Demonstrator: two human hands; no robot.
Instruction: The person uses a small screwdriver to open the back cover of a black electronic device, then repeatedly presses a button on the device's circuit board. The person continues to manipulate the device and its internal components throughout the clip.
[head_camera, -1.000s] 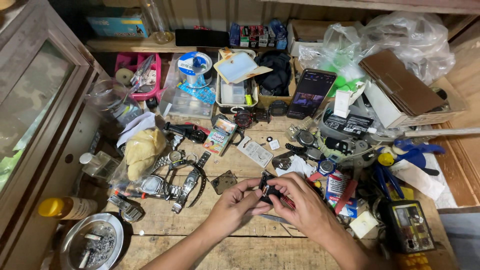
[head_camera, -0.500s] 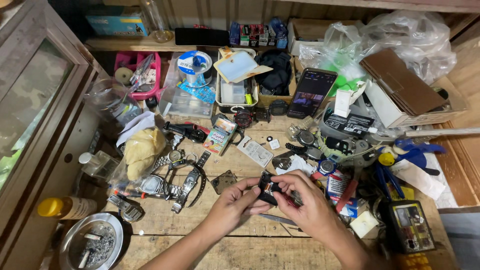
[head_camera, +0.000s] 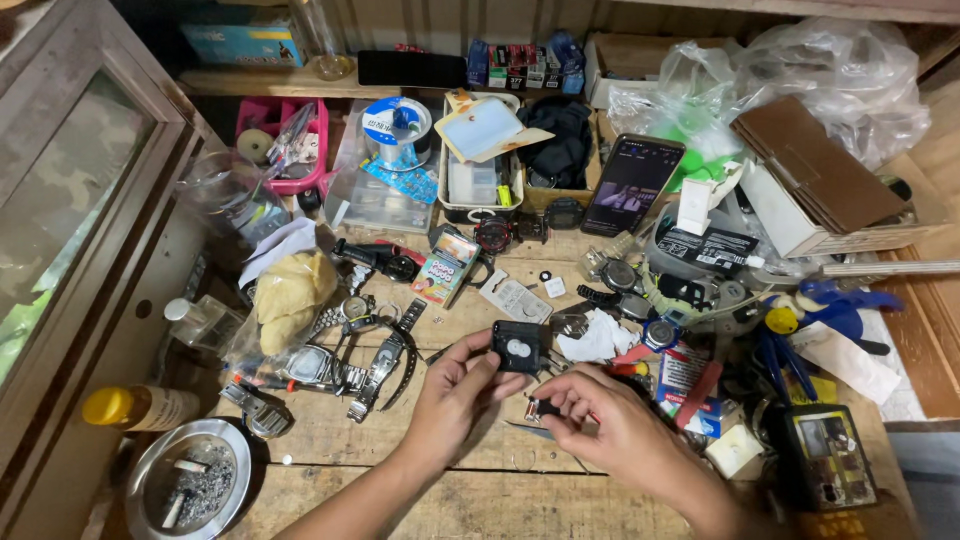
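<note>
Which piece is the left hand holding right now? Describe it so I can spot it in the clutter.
On the wooden workbench, look near the front edge at the two hands. The left hand holds up a small black square watch case by its side. Unlike the strapped metal watches lying to its left, it has no band and shows a pale round disc in the middle.

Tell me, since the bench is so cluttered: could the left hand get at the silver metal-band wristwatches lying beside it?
Probably yes. The left hand holds a black square watch case, so it would have to free itself, but bare wooden bench lies between it and the silver metal-band wristwatches.

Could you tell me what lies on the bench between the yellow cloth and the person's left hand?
In the head view, metal-band wristwatches lie between the yellow cloth and the left hand.
</note>
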